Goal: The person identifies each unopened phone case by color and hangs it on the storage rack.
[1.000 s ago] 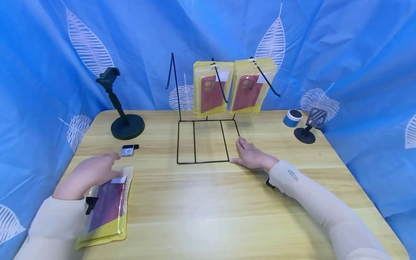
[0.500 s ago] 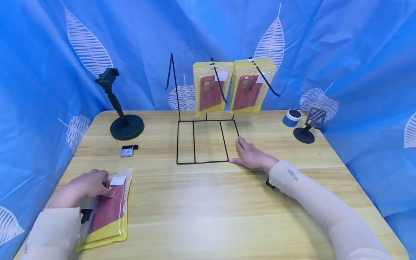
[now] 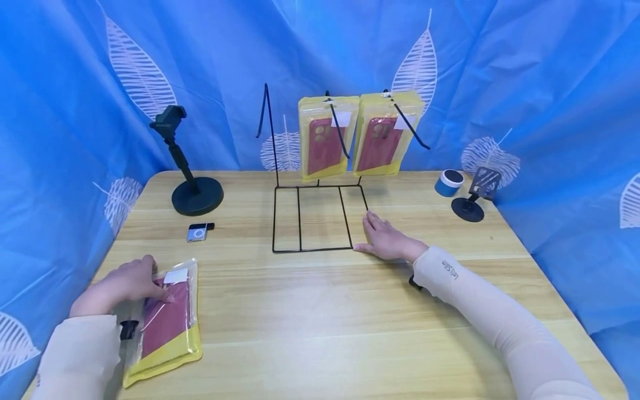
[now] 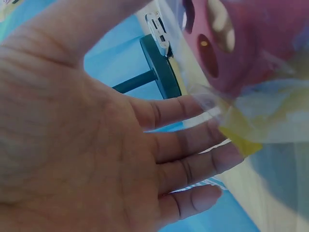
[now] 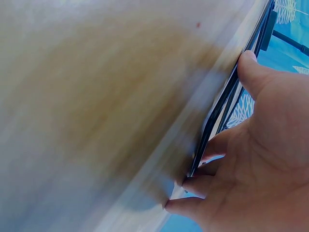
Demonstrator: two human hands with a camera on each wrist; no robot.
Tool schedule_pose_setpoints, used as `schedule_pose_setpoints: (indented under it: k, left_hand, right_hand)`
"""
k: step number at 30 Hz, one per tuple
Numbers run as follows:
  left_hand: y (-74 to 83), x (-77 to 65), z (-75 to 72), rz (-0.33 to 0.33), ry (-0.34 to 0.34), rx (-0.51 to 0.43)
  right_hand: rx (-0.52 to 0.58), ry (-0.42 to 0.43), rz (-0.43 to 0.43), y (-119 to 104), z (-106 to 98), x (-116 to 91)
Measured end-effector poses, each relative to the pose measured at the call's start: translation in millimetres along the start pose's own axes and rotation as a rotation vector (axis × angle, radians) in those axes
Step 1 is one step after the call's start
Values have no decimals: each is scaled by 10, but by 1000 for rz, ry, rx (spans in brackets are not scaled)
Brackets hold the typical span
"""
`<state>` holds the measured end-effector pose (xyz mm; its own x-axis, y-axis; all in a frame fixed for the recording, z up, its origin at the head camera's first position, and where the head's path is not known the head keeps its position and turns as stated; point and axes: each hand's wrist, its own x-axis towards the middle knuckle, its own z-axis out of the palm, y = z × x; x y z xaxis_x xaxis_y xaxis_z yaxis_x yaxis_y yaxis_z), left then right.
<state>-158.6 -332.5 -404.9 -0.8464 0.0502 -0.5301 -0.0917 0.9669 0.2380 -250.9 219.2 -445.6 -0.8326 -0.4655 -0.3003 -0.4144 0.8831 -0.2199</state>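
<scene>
My left hand holds a yellow, clear-fronted pouch with a red phone case inside, at the table's left. Its thumb lies over the front, while the other fingers reach the pouch's edge, as the left wrist view shows close up with the case. My right hand rests on the near right corner of a black wire display rack, its thumb touching the wire and its fingers spread along the side. Similar pouches hang from two rack hooks: one group in the middle, another at right.
The rack's left hook carries nothing. A black phone stand stands at the back left, with a small silver gadget before it. At the back right are a blue round tub and a small black stand.
My left hand has come down and back onto the pouch and taken hold of it. The pouch has turned slightly and shifted. My right hand stays on the rack.
</scene>
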Motion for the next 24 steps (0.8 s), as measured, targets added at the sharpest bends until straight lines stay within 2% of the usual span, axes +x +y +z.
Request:
schedule_pose_setpoints:
  k: [7, 11, 13, 16, 20, 22, 24]
  left_hand:
    - [-9, -36, 69, 54, -85, -41]
    - [-39, -60, 38, 85, -81, -83]
    - [-37, -85, 10, 108, -58, -139]
    - [-7, -152, -33, 189, -5, -253]
    - [85, -269, -94, 377, 84, -363]
    - [162, -315, -144, 445, 99, -402]
    - [271, -353, -192, 478, 108, -454]
  right_hand:
    - [5, 13, -6, -15, -13, -17]
    - [2, 4, -2, -8, -12, -14]
    - [-1, 4, -5, -6, -11, -16]
    - [0, 4, -9, -9, -12, -21]
    - [8, -5, -9, -15, -18, -26]
    - [9, -6, -6, -18, -19, -26]
    - [6, -7, -8, -20, -23, -26]
